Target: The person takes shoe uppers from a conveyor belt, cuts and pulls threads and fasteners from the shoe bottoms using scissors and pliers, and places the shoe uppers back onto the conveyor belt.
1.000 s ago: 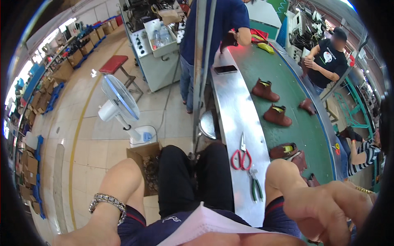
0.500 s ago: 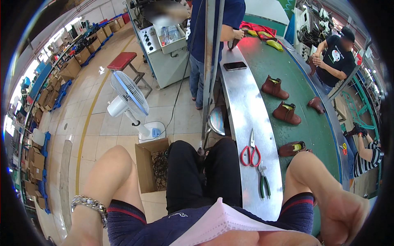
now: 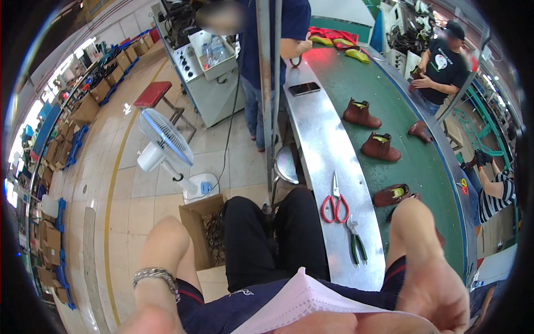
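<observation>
Both my arms are bent up at the elbows, with the hands low in the picture near the pink face mask [image 3: 300,295]. My left hand [image 3: 153,322] is partly cut off by the lower edge, a chain bracelet on its wrist; its fingers do not show. My right hand [image 3: 439,298] is at the lower right, bent at the wrist, its fingertips hidden. Nothing can be made out in either hand. In front of me, red-handled scissors [image 3: 335,206] and green-handled pliers [image 3: 357,242] lie on the metal ledge [image 3: 325,145].
Several brown boots, one standing nearby [image 3: 381,147], are on the green conveyor belt [image 3: 423,183]. A phone [image 3: 304,88] lies farther along the ledge. A white fan [image 3: 164,139] and an open cardboard box [image 3: 194,236] are at left. Co-workers are ahead and across the belt.
Both my hands have moved inward toward the mask. The view has shifted a little. The co-worker across the belt now holds a boot in front of the body.
</observation>
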`<state>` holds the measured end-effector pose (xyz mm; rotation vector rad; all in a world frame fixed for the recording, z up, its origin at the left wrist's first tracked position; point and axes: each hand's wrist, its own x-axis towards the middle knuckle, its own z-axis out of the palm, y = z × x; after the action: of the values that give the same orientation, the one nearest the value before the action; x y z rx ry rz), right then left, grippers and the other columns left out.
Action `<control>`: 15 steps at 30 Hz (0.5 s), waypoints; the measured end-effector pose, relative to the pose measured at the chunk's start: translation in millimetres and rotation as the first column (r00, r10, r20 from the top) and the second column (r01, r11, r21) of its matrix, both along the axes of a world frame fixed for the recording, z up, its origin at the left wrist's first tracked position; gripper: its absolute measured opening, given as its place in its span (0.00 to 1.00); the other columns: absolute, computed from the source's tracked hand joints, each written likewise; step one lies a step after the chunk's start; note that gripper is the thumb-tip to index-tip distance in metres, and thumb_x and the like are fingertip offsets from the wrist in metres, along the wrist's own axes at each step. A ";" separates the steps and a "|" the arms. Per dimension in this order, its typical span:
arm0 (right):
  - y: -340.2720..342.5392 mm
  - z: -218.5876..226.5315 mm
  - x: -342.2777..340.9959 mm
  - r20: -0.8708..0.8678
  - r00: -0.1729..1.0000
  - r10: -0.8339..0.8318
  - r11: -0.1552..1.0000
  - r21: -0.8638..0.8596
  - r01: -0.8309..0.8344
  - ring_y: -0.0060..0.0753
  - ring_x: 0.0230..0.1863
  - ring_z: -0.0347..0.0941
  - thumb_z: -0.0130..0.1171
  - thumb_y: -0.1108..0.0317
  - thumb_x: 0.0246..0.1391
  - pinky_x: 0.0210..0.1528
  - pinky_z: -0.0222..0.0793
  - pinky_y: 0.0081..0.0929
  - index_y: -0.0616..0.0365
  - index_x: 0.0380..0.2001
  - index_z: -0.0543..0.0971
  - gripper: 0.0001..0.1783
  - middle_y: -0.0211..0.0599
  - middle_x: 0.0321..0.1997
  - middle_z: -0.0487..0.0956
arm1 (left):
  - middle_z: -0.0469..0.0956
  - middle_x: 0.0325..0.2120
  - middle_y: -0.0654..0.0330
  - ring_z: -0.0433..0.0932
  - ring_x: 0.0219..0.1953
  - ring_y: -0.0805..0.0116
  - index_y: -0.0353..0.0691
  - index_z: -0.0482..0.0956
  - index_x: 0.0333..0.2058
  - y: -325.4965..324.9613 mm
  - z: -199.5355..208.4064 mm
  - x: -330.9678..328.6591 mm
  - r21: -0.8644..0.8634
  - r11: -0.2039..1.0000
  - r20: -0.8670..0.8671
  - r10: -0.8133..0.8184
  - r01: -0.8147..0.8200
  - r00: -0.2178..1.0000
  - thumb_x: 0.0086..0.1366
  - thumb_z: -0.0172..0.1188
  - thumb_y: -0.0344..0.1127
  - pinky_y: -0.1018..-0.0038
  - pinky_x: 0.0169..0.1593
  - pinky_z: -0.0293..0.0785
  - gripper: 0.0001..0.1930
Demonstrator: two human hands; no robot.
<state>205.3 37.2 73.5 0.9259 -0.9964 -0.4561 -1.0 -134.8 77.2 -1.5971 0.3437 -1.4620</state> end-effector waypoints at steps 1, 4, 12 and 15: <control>3.3 -5.2 -8.9 -0.003 1.000 0.006 1.000 0.002 -0.006 0.32 0.46 0.69 0.56 0.73 0.49 0.51 0.65 0.30 0.64 0.39 0.73 0.13 0.36 0.48 0.72 | 0.71 0.37 0.53 0.68 0.45 0.57 0.34 0.69 0.36 3.0 -11.1 -3.6 -0.088 0.995 0.006 -0.044 0.044 0.999 0.59 0.51 0.33 0.61 0.56 0.61 0.09; 4.4 -1.8 -29.0 0.222 0.938 0.266 0.959 0.034 -0.280 0.30 0.47 0.68 0.58 0.80 0.44 0.47 0.68 0.23 0.66 0.38 0.72 0.15 0.36 0.44 0.72 | 0.72 0.46 0.52 0.68 0.51 0.56 0.31 0.71 0.46 17.2 -24.8 -8.2 -0.241 0.952 0.027 -0.187 0.188 0.982 0.62 0.48 0.32 0.60 0.57 0.62 0.15; -1.3 -10.0 -33.8 0.159 0.949 0.271 0.962 -0.012 -0.272 0.32 0.51 0.68 0.54 0.78 0.49 0.49 0.68 0.23 0.67 0.42 0.71 0.14 0.37 0.45 0.73 | 0.69 0.46 0.54 0.68 0.47 0.62 0.32 0.69 0.46 43.3 -20.8 2.0 -0.277 0.797 -0.022 -0.564 0.537 0.825 0.63 0.46 0.32 0.69 0.51 0.65 0.14; 0.3 -7.3 -22.6 0.190 0.968 0.164 0.986 0.012 -0.169 0.31 0.54 0.67 0.52 0.77 0.51 0.49 0.68 0.22 0.66 0.44 0.71 0.15 0.38 0.49 0.72 | 0.69 0.44 0.55 0.68 0.47 0.62 0.32 0.69 0.44 50.2 -16.4 0.1 -0.292 0.845 0.060 -0.452 0.449 0.890 0.62 0.47 0.31 0.69 0.51 0.64 0.13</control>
<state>182.7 37.5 66.2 1.0834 -1.0753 -0.2444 -0.9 -84.6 60.8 -1.8487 0.5564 -1.9386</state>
